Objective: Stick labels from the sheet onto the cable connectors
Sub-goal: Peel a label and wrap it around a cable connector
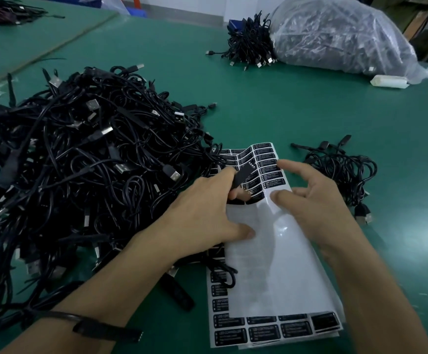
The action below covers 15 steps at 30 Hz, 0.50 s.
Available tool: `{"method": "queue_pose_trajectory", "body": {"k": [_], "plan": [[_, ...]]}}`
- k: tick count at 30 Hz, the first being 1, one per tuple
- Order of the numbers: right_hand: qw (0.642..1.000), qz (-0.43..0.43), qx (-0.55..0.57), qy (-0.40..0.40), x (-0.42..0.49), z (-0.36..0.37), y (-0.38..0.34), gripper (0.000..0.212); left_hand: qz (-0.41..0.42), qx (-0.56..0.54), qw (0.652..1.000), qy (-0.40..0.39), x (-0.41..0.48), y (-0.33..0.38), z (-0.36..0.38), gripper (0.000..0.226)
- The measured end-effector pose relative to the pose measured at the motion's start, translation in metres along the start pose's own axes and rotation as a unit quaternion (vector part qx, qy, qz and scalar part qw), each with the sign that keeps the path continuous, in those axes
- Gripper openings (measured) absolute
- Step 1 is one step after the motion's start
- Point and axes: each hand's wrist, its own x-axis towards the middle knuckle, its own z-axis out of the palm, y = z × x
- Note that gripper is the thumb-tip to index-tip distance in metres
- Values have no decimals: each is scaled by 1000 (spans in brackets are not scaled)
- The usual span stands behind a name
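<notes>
A white label sheet (279, 264) with rows of black labels lies on the green table in front of me, its near half peeled bare, on top of another full sheet (271, 330). My left hand (207, 213) grips a black cable connector (242, 176) above the sheet's labelled part. My right hand (315, 198) hovers over the sheet with its fingers spread, fingertips at the black labels (271, 172). I cannot tell whether a label is on a fingertip.
A big pile of black USB cables (80, 169) fills the left. A small cable bunch (343, 169) lies right of the sheet. Far back are another cable bundle (251, 44), a clear plastic bag of cables (340, 34) and a white block (389, 81).
</notes>
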Motion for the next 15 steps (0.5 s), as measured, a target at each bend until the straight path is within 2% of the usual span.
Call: {"method": "queue_pose_trajectory", "body": {"k": [5,10,15], "plan": [[1000,-3,1,-16,-1,4,-2,59,2,-16,996,83,2,0,9,47],[999,-4,19,-29,-1,8,-3,63,2,-27,992,127,2,5,16,32],[999,11,29,-34,-1,10,-5,69,5,-38,988,151,2,4,17,35]]}}
